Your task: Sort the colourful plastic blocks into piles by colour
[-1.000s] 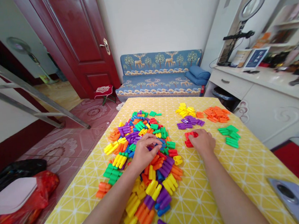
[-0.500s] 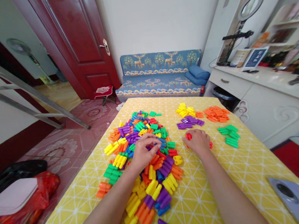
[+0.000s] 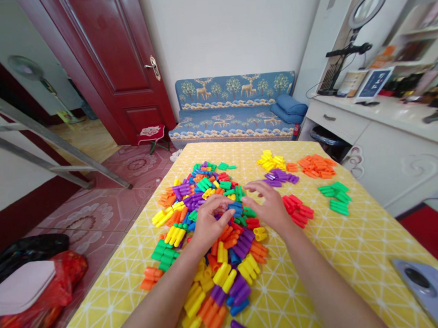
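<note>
And here we are over the yellow patterned surface (image 3: pixel 374 243), both hands at the mixed pile (image 3: pixel 245 243) of coloured plastic pieces. The left hand (image 3: pixel 210 223) is in over the middle, half open, fingers curled, thumb and forefinger parted with a gap showing between them. Across comes the right hand (image 3: pixel 269 208), wide open at the pile's right edge, thumb well away from the fingers, nothing seen in its grasp.

Right between them, a blue piece (image 3: pixel 236 209)! It lies just right of the left fingertips and just left of the right thumb, its long axis running roughly side to side, from one hand towards the other. The left looks the nearer, though whether its tips actually touch the blue, I can't quite tell.

Over to the right, the red pieces (image 3: pixel 299 211) sit beside the right wrist, the green pieces (image 3: pixel 337 198) further out, and beyond them the purple pieces (image 3: pixel 280 177), yellow pieces (image 3: pixel 270 161) and orange pieces (image 3: pixel 318 167), each colour in its own cluster.
</note>
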`<move>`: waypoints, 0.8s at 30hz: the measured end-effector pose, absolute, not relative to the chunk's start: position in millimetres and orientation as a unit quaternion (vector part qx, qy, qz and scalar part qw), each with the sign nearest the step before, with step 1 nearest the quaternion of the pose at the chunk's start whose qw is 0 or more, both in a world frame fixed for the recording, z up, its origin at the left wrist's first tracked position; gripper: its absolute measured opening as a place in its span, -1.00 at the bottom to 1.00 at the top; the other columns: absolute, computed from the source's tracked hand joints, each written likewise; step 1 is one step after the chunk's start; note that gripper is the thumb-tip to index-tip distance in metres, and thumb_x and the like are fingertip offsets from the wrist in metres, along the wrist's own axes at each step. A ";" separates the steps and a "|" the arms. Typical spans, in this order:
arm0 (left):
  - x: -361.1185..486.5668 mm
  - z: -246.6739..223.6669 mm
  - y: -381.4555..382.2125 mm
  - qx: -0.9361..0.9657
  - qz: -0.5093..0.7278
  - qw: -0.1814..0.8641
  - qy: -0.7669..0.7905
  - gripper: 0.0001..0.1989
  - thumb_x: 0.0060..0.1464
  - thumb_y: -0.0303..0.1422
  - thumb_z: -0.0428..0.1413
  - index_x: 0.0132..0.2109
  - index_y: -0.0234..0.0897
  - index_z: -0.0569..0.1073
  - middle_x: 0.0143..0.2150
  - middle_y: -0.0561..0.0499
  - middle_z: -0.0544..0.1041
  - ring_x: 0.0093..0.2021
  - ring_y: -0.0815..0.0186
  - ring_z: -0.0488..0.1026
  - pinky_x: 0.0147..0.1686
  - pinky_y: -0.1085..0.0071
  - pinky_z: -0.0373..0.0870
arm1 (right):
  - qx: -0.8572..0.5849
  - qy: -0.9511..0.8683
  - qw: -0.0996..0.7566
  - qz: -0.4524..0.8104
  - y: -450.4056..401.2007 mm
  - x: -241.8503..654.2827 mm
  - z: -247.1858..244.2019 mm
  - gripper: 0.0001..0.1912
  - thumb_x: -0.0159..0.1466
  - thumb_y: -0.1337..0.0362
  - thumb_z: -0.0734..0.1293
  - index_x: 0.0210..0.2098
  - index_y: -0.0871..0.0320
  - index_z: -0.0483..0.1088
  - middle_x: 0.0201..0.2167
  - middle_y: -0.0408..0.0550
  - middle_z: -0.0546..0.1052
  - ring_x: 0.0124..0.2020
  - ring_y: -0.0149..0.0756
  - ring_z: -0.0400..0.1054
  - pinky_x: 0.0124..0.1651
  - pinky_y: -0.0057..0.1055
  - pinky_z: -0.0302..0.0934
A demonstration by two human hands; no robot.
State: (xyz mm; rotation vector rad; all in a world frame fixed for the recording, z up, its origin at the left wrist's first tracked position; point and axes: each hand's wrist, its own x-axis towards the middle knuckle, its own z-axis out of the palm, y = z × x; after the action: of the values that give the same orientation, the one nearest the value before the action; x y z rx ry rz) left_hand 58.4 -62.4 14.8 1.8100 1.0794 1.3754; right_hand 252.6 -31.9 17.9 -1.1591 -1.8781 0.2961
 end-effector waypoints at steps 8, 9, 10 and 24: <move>51.8 1.5 -55.3 0.652 0.549 0.329 0.406 -0.88 0.03 -0.34 0.21 -0.28 -0.29 0.50 -0.24 -0.06 0.50 -0.23 0.29 0.46 -0.28 0.43 0.47 | -0.361 -0.829 0.397 0.156 -46.9 223.2 20.1 -0.64 0.21 0.20 0.38 0.01 0.03 0.43 -0.11 -0.02 0.52 -0.07 -0.20 0.35 0.00 -0.22 0.26; 51.2 0.0 -54.3 0.655 0.547 0.324 0.409 -0.88 0.03 -0.34 0.21 -0.28 -0.30 0.50 -0.25 -0.06 0.51 -0.22 0.29 0.47 -0.26 0.43 0.47 | -0.361 -0.836 0.387 0.147 -46.9 224.0 19.0 -0.64 0.22 0.20 0.37 0.02 0.03 0.43 -0.11 -0.02 0.52 -0.07 -0.20 0.35 0.00 -0.20 0.26; 50.9 -0.9 -53.6 0.659 0.544 0.318 0.411 -0.88 0.03 -0.34 0.21 -0.29 -0.30 0.50 -0.24 -0.06 0.51 -0.22 0.28 0.47 -0.25 0.42 0.47 | -0.363 -0.841 0.377 0.139 -47.0 224.2 17.9 -0.64 0.23 0.21 0.36 0.03 0.04 0.42 -0.09 -0.01 0.52 -0.06 -0.19 0.35 0.01 -0.19 0.26; 50.3 -0.5 -56.7 0.722 0.486 0.242 0.429 -0.83 0.17 -0.34 0.08 -0.14 -0.27 0.52 -0.17 -0.06 0.58 -0.21 0.28 0.53 -0.20 0.38 0.46 | -0.758 -0.450 0.470 0.049 -49.5 380.9 -5.9 -0.50 0.09 0.04 0.36 -0.07 0.22 0.42 -0.27 0.08 0.54 -0.32 -0.17 0.42 -0.21 -0.23 0.30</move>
State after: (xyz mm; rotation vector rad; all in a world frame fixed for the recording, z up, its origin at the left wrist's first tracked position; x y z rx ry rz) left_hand 50.3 -56.7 -0.5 1.9729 1.1719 1.3295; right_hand 380.9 -49.5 -5.9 -1.8576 -1.1031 0.1199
